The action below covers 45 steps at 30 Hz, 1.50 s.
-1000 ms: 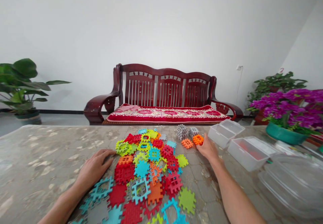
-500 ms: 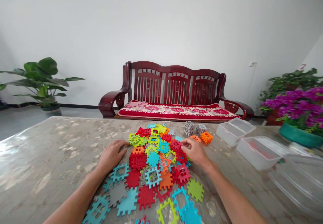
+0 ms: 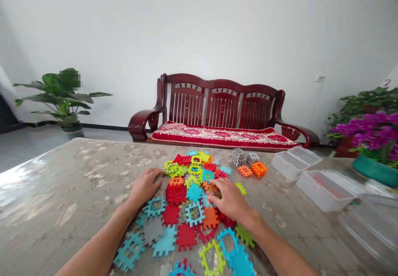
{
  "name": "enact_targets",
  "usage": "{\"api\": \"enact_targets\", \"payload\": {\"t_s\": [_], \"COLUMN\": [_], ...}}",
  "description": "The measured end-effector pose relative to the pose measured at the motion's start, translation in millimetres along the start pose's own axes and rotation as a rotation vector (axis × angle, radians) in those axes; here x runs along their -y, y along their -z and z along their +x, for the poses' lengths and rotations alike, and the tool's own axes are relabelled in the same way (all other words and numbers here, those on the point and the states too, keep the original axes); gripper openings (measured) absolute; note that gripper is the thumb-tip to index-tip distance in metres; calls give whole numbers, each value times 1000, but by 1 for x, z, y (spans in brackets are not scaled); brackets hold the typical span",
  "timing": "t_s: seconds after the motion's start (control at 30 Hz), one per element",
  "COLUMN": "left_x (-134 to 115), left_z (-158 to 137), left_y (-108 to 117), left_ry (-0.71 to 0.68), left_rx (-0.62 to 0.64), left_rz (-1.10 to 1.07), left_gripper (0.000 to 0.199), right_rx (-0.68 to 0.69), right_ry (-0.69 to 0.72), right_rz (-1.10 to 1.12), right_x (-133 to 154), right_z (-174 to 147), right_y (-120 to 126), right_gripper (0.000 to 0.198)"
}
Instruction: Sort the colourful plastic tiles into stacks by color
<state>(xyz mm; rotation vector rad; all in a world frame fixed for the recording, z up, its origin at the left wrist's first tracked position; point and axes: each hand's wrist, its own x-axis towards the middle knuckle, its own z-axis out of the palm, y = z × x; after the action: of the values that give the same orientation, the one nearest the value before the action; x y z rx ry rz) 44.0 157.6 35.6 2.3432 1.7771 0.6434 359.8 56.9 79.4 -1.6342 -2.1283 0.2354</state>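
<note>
A pile of notched plastic building tiles in red, blue, lime, orange and grey spreads over the table between my hands. My left hand rests on the table at the pile's left edge, fingers spread, fingertips by a lime tile. Over the right side of the pile is my right hand, thumb and fingers apart around an orange tile; I cannot tell whether it touches it. Red tiles under that palm are partly hidden. A blue window tile and an orange tile lie nearer me.
Stacked grey pieces and orange pieces stand beyond the pile. Clear plastic boxes and a clear lid are at right, near a flower pot. A wooden bench stands behind the table.
My right hand has moved left and nearer me, from the pile's right edge to over its tiles, and its fingers have spread. My left hand stays beside the pile. The view has shifted slightly.
</note>
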Motion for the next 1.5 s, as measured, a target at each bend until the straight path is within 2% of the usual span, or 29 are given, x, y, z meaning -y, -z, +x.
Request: {"api": "enact_targets", "payload": {"t_s": [0.1, 0.2, 0.23, 0.37, 0.47, 0.63, 0.9, 1.0, 1.27, 1.4, 1.5], "left_x": [-1, -1, -1, -1, 0, 5, 9, 8, 6, 5, 5], "left_z": [0, -1, -1, -1, -1, 0, 1, 1, 0, 1, 1], "left_y": [1, 1, 1, 1, 0, -3, -5, -5, -4, -3, -3], "left_ry": [-1, -3, -3, -6, 2, -22, -37, -40, -43, -28, -29], "left_rx": [-1, -5, -7, -14, -16, -32, -52, -51, -46, -31, -29], "left_rz": [1, 5, 7, 7, 12, 14, -17, -18, 4, 18, 17], "left_gripper": [39, 39, 39, 38, 38, 36, 35, 35, 37, 38, 38], "right_rx": [-47, 46, 88, 233, 282, 331, 285, 240, 76, -1, -29], "right_ry": [27, 82, 115, 233, 261, 353, 444, 384, 75, 56, 17], "right_rz": [13, 35, 30, -27, -67, -89, -109, -101, 114, 175, 319], "right_x": [0, 3, 4, 10, 14, 16, 15, 14, -4, -8, -11], "right_z": [-2, -7, -10, -19, -22, -22, -24, -20, -5, -4, -2], "right_y": [3, 11, 14, 20, 20, 19, 21, 20, 10, 4, 7], "right_gripper": [29, 12, 14, 59, 69, 45, 19, 26, 37, 37, 36]}}
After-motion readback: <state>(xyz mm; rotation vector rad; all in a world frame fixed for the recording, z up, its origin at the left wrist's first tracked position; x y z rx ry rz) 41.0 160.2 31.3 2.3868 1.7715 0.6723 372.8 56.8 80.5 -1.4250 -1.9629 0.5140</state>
